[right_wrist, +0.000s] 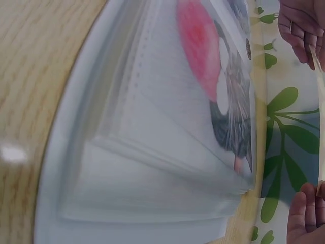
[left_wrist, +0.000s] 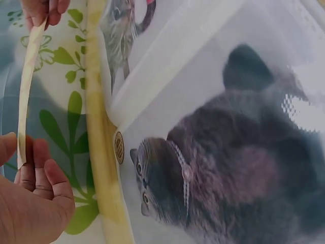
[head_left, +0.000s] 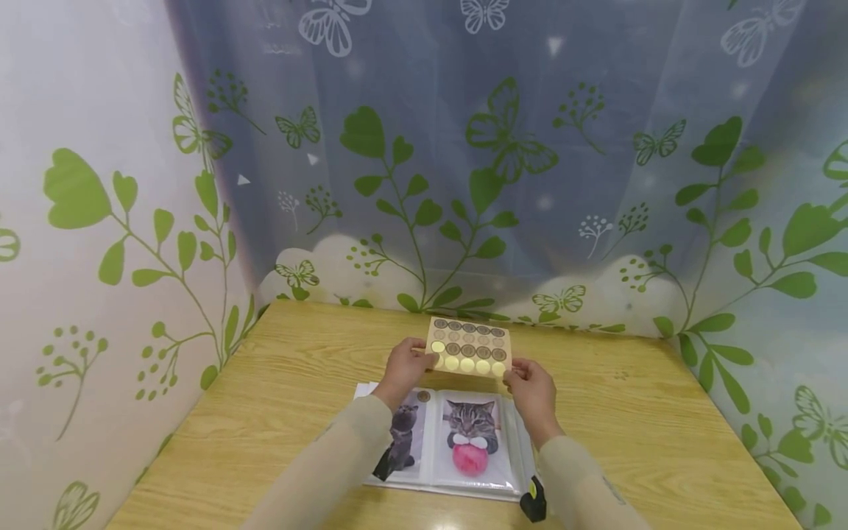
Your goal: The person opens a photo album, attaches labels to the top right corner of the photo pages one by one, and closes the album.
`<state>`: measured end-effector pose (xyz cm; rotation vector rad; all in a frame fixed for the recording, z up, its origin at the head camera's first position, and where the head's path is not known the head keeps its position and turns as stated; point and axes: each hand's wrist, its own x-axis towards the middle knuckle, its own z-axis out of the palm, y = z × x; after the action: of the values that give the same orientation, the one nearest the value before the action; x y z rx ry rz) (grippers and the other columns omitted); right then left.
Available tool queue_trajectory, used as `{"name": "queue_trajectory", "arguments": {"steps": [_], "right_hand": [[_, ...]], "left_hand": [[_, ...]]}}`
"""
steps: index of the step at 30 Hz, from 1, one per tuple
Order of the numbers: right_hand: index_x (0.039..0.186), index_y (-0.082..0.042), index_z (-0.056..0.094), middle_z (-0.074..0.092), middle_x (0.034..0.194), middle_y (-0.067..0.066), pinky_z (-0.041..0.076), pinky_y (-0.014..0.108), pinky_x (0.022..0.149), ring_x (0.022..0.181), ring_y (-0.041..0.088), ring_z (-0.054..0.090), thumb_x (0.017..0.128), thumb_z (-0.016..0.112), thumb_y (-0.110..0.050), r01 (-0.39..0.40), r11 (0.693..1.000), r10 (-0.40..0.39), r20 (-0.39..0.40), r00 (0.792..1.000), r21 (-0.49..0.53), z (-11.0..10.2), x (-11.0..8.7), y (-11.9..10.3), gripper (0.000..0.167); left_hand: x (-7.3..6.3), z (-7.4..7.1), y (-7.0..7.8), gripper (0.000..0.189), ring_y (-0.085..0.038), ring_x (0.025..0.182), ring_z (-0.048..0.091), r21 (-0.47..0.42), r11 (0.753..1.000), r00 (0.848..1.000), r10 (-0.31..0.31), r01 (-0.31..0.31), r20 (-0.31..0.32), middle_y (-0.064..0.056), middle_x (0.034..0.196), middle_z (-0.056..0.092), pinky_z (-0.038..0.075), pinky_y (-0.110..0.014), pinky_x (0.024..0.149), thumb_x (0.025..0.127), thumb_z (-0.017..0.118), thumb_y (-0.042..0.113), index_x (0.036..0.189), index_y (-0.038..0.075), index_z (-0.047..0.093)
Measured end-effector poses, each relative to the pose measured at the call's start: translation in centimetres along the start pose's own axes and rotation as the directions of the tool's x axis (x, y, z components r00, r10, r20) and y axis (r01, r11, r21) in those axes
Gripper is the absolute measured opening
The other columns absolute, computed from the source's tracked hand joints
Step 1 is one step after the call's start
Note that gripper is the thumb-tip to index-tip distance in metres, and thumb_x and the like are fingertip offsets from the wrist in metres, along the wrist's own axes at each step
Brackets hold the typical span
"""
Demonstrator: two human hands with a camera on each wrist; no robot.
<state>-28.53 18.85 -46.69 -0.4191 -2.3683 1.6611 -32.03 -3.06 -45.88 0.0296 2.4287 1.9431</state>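
Both hands hold up a sheet of round stickers [head_left: 468, 346] above the far edge of an open photo album [head_left: 433, 475]. The left hand [head_left: 405, 370] pinches the sheet's left edge between thumb and fingers. At its lower right corner, the right hand [head_left: 532, 394] pinches it too. Rows of dark, pale and shiny gold circles cover the sheet. In the left wrist view the sheet appears edge-on. The album's left page has a grey cat photo [left_wrist: 218, 147] with one round brown sticker [left_wrist: 119, 147] near its top corner. Its right page has a tabby cat photo with a pink ball [head_left: 470, 460].
The album lies on a wooden table [head_left: 298, 368], with several clear sleeves [right_wrist: 152, 188] stacked at its right side. Black straps [head_left: 533, 500] show near both wrists. A curtain [head_left: 424, 147] printed with leaves and butterflies stands behind the table and at both sides.
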Motion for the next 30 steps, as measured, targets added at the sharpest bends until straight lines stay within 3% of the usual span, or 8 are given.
{"name": "queue_trajectory", "arguments": {"steps": [4,8,16,24,26,30], "right_hand": [[0.123,0.004,0.062,0.067,0.106,0.019,0.057,0.037,0.080,0.090,0.027,0.067,0.091,0.062,-0.003,-0.004,1.000,0.004,-0.001,1.000,-0.002,0.0,-0.2,0.1,0.033],[0.122,0.006,0.062,0.067,0.104,0.019,0.058,0.040,0.081,0.088,0.028,0.067,0.092,0.061,-0.002,-0.003,1.000,0.003,-0.001,1.000,0.012,0.0,-0.4,0.2,0.032],[0.120,0.009,0.062,0.068,0.100,0.020,0.058,0.040,0.080,0.085,0.027,0.068,0.093,0.059,0.000,0.020,0.999,-0.020,-0.009,1.000,0.034,-0.3,-0.7,0.7,0.028],[0.120,0.007,0.064,0.069,0.101,0.019,0.053,0.021,0.067,0.086,0.026,0.068,0.093,0.059,-0.003,0.027,0.999,-0.027,-0.012,1.000,-0.031,-0.8,-0.9,1.1,0.029],[0.120,0.006,0.064,0.069,0.102,0.019,0.053,0.023,0.069,0.089,0.027,0.067,0.093,0.060,-0.004,0.027,0.998,-0.028,-0.010,1.000,-0.056,-1.0,-1.0,1.0,0.030],[0.123,0.005,0.062,0.067,0.111,0.021,0.055,0.037,0.084,0.101,0.032,0.064,0.095,0.060,-0.008,0.036,0.995,-0.036,-0.003,0.999,-0.093,-1.3,-1.0,1.0,0.031]], "left_hand": [[-0.1,0.2,0.1,0.043,-0.027,0.079,0.064,-0.046,0.999,0.999,-0.023,0.024,0.024,-0.011,0.088,0.066,0.054,-0.048,0.081,0.095,0.066,0.013,0.131,-0.008,0.054],[-0.1,0.5,0.0,0.033,-0.013,0.068,0.055,-0.091,0.995,0.998,-0.046,0.050,0.036,-0.004,0.079,0.064,0.054,-0.041,0.075,0.095,0.065,0.014,0.122,-0.006,0.062],[-0.5,1.3,0.1,0.015,-0.012,0.063,0.048,-0.093,0.991,0.995,-0.094,0.092,-0.020,0.000,0.071,0.055,0.045,-0.027,0.059,0.093,0.068,0.013,0.095,-0.001,0.069],[-1.2,1.3,0.2,0.019,-0.015,0.067,0.053,-0.072,0.987,0.989,-0.137,0.141,0.051,-0.002,0.073,0.060,0.053,-0.046,0.071,0.095,0.067,0.019,0.098,0.001,0.071],[-1.3,1.2,0.2,0.020,-0.016,0.068,0.054,-0.072,0.988,0.989,-0.134,0.139,0.066,-0.002,0.074,0.062,0.053,-0.048,0.072,0.095,0.067,0.021,0.099,0.001,0.071],[-1.5,1.2,0.2,0.021,-0.015,0.068,0.054,-0.089,0.986,0.987,-0.131,0.139,0.090,-0.002,0.075,0.063,0.053,-0.048,0.073,0.095,0.067,0.022,0.101,0.003,0.072]]}}
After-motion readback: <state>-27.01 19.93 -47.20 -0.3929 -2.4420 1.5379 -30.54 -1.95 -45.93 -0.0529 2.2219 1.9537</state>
